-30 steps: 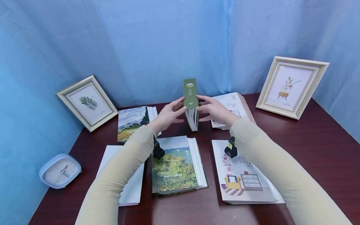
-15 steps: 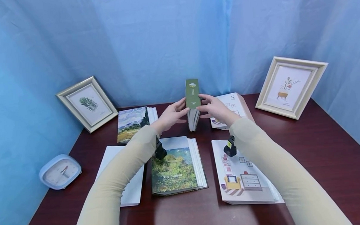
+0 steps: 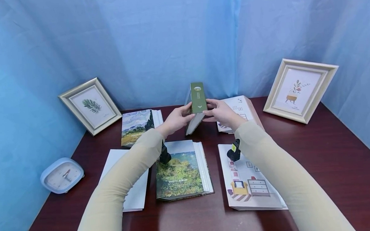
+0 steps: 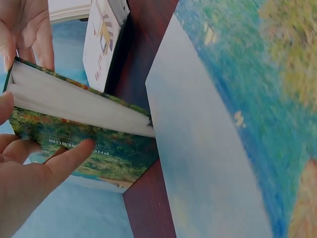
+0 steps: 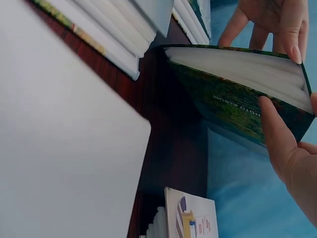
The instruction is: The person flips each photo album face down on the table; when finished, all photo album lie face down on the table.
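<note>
Blue curtain (image 3: 158, 45) around the back and sides, dark red-brown table (image 3: 188, 219) below. At the far middle, between both hands: green-spined photo album (image 3: 198, 97), spine uppermost, page edges slanting down to the left, lower end at or close to the tabletop, contact too hard to tell. Nearly upright a second ago; now plainly tilted, top leaning right over a foot swung left, with more of the left side in sight. So, in all likelihood, no longer self-standing, dependent on the grip for balance.

Held from the left by the left hand (image 3: 175, 120), thumb at the spine edge, index finger along the lettered cover; held likewise from the right by the right hand (image 3: 222, 113). Grasped on both sides, let go by neither; strength of squeeze, cannot tell.

Just beyond the right hand, lying flat: rear illustrated album (image 3: 240, 106). Left of the left hand: landscape album (image 3: 136, 125). Nearer, from left to right: plain white book (image 3: 135, 195), foliage album (image 3: 182, 175), front illustrated album (image 3: 251, 181). Outermost: leaf picture frame (image 3: 91, 107), plant picture frame (image 3: 300, 89), pale blue clock (image 3: 62, 176).
</note>
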The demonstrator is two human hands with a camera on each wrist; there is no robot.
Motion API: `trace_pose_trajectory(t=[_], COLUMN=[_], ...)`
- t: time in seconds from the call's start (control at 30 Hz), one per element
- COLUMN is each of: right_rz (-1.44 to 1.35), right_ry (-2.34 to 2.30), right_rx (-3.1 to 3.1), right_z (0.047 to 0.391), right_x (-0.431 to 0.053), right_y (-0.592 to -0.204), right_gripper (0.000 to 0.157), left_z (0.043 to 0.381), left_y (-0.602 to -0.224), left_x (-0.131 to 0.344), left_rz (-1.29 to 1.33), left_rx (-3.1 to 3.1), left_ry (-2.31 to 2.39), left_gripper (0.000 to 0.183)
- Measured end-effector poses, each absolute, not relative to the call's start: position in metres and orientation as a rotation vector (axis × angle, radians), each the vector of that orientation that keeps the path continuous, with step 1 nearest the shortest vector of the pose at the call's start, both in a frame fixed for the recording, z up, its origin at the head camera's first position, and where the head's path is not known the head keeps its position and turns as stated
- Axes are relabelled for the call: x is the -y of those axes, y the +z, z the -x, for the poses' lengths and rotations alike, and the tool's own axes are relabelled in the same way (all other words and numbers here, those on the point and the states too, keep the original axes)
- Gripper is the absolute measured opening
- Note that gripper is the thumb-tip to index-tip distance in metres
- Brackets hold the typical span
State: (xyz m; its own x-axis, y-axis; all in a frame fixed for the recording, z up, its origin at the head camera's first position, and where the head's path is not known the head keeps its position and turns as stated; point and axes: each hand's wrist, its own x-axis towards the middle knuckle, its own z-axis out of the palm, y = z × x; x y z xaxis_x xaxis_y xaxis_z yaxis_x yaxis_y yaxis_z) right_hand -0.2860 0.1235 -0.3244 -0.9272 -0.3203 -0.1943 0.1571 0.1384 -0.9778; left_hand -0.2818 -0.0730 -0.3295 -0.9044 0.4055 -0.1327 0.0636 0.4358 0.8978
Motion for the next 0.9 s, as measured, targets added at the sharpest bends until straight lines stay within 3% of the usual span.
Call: trace_pose_trajectory(t=[0.9], right_rz=[-0.072], right_ry=[-1.976], right_rx=[-1.824], right_z=[0.291], right_x=[-0.109], right_y=[-0.350], right_gripper=[0.071], left_z=[0.287], left_y=[-0.335], left_x=[0.070], left_rz=[-0.500], left_rx=[-2.739], left_ry=[0.866], left_gripper=[0.054])
